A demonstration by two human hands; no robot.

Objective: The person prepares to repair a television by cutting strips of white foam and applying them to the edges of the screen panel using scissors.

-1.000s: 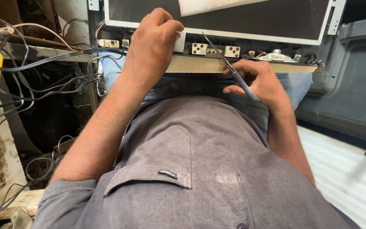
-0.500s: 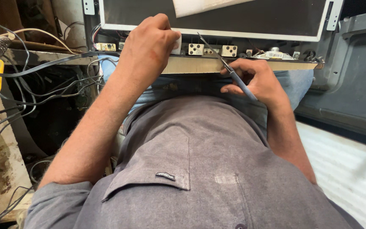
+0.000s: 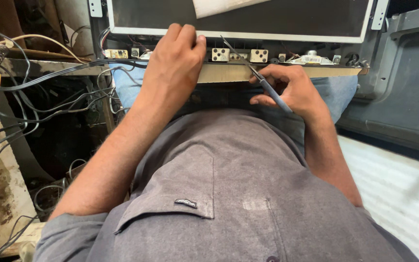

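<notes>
Our left hand (image 3: 173, 68) grips the screen panel's (image 3: 238, 19) lower edge while our right hand (image 3: 292, 90) pinches thin tweezers (image 3: 258, 77) (tips at the connectors).

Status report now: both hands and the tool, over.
Left hand gripping panel's lower edge. Right hand holds thin probe tool, tip at small white connectors. Loose cables left, apart.

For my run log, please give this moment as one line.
left hand: grips panel's lower edge | right hand: holds thin tool, tip at white connectors | dark screen panel | black wires on the left
</notes>
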